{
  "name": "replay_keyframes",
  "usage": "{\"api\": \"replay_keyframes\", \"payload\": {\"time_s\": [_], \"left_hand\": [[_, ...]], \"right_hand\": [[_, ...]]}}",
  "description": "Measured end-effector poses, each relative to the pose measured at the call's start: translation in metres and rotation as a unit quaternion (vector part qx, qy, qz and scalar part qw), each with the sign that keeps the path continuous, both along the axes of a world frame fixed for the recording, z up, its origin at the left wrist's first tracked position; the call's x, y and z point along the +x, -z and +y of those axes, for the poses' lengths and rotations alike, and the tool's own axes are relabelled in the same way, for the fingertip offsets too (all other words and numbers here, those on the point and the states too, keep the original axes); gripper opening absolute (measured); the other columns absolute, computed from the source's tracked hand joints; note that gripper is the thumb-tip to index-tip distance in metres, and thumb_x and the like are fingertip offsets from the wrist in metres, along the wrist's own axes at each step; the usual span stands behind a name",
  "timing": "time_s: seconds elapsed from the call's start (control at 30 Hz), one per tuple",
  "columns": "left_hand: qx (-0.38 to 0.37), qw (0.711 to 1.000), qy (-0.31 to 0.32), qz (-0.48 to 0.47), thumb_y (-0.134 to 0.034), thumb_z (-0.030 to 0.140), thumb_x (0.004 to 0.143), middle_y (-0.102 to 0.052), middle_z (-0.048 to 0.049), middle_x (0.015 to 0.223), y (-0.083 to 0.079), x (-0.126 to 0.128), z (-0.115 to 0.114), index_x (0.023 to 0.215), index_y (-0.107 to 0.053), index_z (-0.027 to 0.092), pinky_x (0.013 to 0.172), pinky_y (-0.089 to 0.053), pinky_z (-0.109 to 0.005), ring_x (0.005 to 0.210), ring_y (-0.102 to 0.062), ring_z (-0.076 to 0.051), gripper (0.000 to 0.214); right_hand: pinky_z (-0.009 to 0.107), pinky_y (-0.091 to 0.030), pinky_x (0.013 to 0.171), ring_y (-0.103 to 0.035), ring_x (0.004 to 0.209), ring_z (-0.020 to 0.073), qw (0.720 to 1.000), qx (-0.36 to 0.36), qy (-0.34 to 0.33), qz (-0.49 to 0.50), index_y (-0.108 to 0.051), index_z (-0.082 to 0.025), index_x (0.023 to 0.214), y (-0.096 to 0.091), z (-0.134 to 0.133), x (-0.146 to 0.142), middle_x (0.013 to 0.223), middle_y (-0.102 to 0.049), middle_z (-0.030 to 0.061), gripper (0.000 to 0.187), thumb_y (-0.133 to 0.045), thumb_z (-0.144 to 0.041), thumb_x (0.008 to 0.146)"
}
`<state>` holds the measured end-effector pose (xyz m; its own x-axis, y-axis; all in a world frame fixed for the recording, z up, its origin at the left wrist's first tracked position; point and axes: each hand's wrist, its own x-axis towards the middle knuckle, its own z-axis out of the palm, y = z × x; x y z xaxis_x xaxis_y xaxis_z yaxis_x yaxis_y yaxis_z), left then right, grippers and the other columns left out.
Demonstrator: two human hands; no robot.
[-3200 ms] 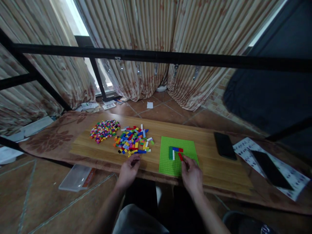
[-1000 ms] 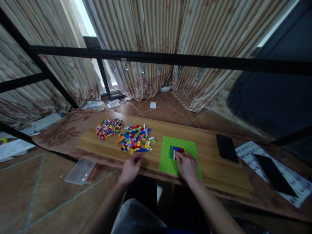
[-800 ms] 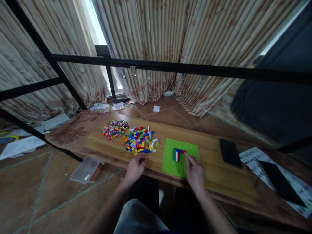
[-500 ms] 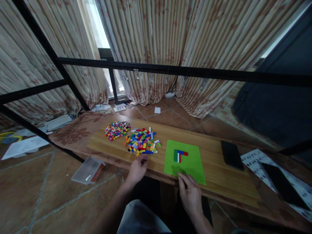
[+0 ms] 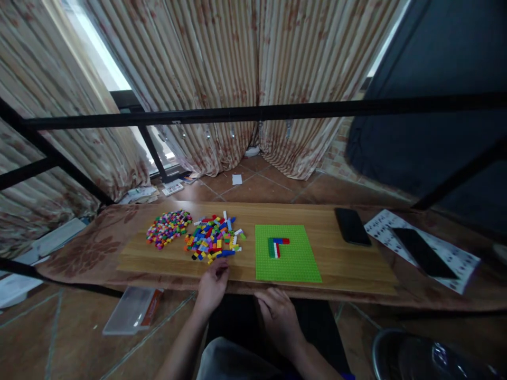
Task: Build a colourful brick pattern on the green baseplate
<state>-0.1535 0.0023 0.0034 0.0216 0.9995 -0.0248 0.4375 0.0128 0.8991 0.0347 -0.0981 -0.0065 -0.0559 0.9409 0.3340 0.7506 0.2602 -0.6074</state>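
My left hand point(image 5: 214, 282) is at the front edge of the wooden board, just below a pile of mixed toy bricks point(image 5: 212, 237). Its fingers are curled in towards the thumb, and whatever may be between them is hidden. My right hand point(image 5: 279, 316) rests by the table's front edge, its fingers loosely stretched and nothing visible in them. Beyond it lies a green baseplate point(image 5: 291, 269), apart from the hand. On the plate, green, white, red and blue bricks point(image 5: 276, 247) form an angled shape.
A second pile, of smaller pieces point(image 5: 168, 228), lies at the board's left. To the right are a black phone point(image 5: 351, 227) and a printed sheet point(image 5: 382, 224) with a dark device point(image 5: 423, 253) on it. A clear plastic box point(image 5: 124, 314) is on the floor. A black rail point(image 5: 245, 112) crosses behind.
My head view has turned to the right and levelled. My right hand has drawn back from the baseplate's near edge. My left hand stays by the brick pile.
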Motion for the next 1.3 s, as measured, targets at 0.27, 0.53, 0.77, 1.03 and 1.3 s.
{"api": "replay_keyframes", "payload": {"time_s": [0.27,0.53,0.77,1.03,1.3], "left_hand": [[0.048,0.996,0.049,0.051,-0.058,0.030,0.081,-0.067,-0.0083,0.107,-0.022,0.046,-0.007,0.115,-0.060,0.019,0.091,-0.050,-0.039,0.098,-0.065,-0.023,0.036],[-0.014,0.980,0.057,-0.190,-0.056,0.041,0.087,-0.044,-0.0127,0.146,-0.012,0.119,0.020,0.142,-0.035,0.022,0.112,-0.034,-0.042,0.135,-0.042,-0.025,0.062],[-0.049,0.934,-0.005,-0.353,-0.035,0.060,0.093,-0.040,-0.0108,0.150,0.003,0.151,0.041,0.146,-0.030,0.024,0.116,-0.029,-0.040,0.140,-0.036,-0.022,0.064],[-0.047,0.914,0.023,-0.402,-0.031,0.070,0.088,-0.033,-0.0105,0.154,0.009,0.163,0.051,0.147,-0.030,0.023,0.119,-0.021,-0.039,0.142,-0.030,-0.021,0.075],[0.010,0.922,0.067,-0.382,-0.035,0.065,0.090,-0.031,-0.0069,0.155,0.023,0.164,0.044,0.145,-0.034,0.026,0.120,-0.016,-0.042,0.145,-0.024,-0.023,0.068]], "right_hand": [[0.035,-0.052,0.081,-0.066,0.086,0.0194,0.995,0.018,0.055,0.079,-0.070,-0.026,0.100,0.007,-0.002,0.050,0.091,-0.072,0.0037,0.025,-0.047,-0.021,0.092],[0.048,-0.048,0.097,-0.062,0.112,0.0250,0.906,-0.036,0.191,0.375,-0.057,-0.022,0.128,0.003,0.039,0.101,0.124,-0.065,0.0125,0.044,-0.052,-0.042,0.089],[0.048,-0.034,0.111,-0.049,0.130,0.0232,0.812,-0.025,0.161,0.561,-0.042,-0.022,0.141,-0.003,0.104,0.102,0.143,-0.050,0.0124,0.058,-0.047,-0.050,0.091],[0.049,-0.024,0.115,-0.032,0.141,0.0209,0.810,-0.041,0.079,0.580,-0.027,-0.026,0.148,0.005,0.125,0.095,0.153,-0.035,0.0111,0.071,-0.024,-0.067,0.091],[0.048,-0.012,0.119,-0.023,0.145,0.0198,0.833,-0.022,0.018,0.553,-0.027,-0.034,0.147,0.015,0.122,0.094,0.157,-0.027,0.0036,0.070,-0.029,-0.071,0.088]]}}
